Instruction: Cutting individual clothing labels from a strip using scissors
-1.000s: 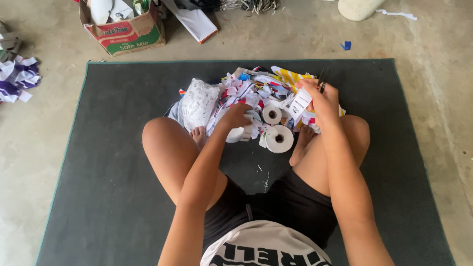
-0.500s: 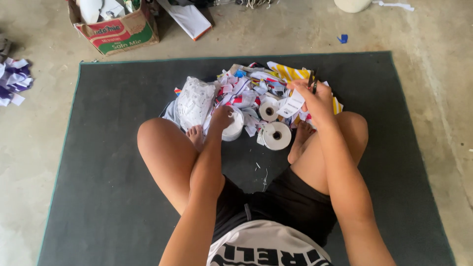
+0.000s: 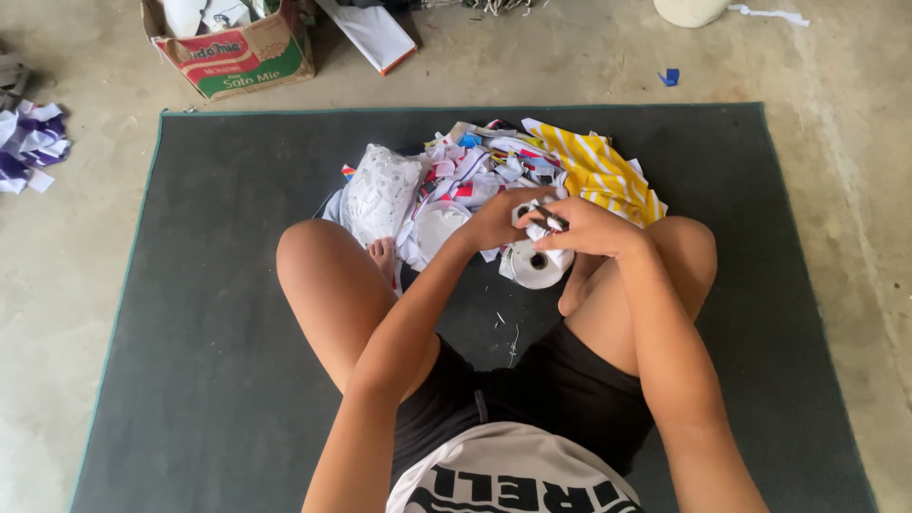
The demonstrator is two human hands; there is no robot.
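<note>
Head view: dark mat (image 3: 209, 313) on concrete floor (image 3: 57, 285)

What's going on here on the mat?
A person sits cross-legged on a dark mat on a concrete floor. Both hands meet over a heap of paper scraps: the left hand and right hand hold a small white roll between them, and the right also grips a thin dark tool. Another white roll lies just below. A cardboard box stands beyond the mat.
</note>
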